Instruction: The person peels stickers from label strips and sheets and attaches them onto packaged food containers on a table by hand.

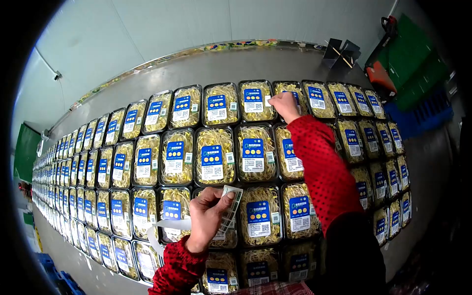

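Note:
My left hand [205, 216] pinches a sheet of small stickers [229, 212] between thumb and fingers, above the nearer rows of packs. A curled strip of white backing paper [172, 224] trails to the left behind that hand. My right hand [285, 105] reaches to the back row, its fingers closed at the right side of a clear-lidded pack of bean sprouts [252, 115]. A small white sticker [268, 101] shows at those fingertips, over the lid beside the blue label. The right hand partly covers the neighbouring pack [290, 88].
Several rows of bean sprout packs [215, 152] fill a metal table [196, 69], running far left. Many bear a small sticker beside the blue label. Dark holders [339, 53] stand at the back right. Green crates [410, 59] and a blue crate [418, 118] are beyond the right end.

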The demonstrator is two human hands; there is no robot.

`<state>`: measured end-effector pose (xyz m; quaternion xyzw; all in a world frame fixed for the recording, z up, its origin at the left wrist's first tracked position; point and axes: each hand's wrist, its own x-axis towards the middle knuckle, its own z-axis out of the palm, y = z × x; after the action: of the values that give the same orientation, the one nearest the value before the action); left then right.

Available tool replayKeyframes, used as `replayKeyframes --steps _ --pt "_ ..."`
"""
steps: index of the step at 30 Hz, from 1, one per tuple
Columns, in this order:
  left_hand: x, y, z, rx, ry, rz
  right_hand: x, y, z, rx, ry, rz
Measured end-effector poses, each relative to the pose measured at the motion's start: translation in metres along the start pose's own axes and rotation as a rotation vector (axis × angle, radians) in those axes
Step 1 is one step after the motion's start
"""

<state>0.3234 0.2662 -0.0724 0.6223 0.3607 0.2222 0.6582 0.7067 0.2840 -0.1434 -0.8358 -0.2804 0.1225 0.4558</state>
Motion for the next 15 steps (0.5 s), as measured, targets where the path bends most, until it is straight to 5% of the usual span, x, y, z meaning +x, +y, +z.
replayKeyframes --steps 3,5,6,8,11,13,15 --pt "-0.004 -0.001 -0.008 0.037 0.049 0.007 0.006 -0.013 0.014 -0.373 0.077 0.180" --pt "-0.007 0.008 -0.009 0.141 0.164 0.270 0.007 -0.015 0.020 -0.667 0.139 0.064" --pt "-0.010 0.010 -0.011 0.027 0.196 0.129 0.003 -0.011 0.019 -0.709 0.197 -0.040" --pt "-0.015 0.024 -0.021 0.058 0.171 -0.120 -0.007 -0.010 0.012 -0.413 -0.045 -0.260" --pt "-0.016 0.018 -0.013 -0.030 0.155 0.023 -0.142 -0.097 0.000 0.218 -0.864 -0.387" --pt "-0.024 0.017 -0.005 -0.032 0.143 0.031 -0.195 -0.116 -0.011 0.354 -1.014 -0.555" --pt "-0.030 0.018 0.007 -0.035 0.102 0.012 -0.212 -0.116 -0.027 0.322 -0.989 -0.452"
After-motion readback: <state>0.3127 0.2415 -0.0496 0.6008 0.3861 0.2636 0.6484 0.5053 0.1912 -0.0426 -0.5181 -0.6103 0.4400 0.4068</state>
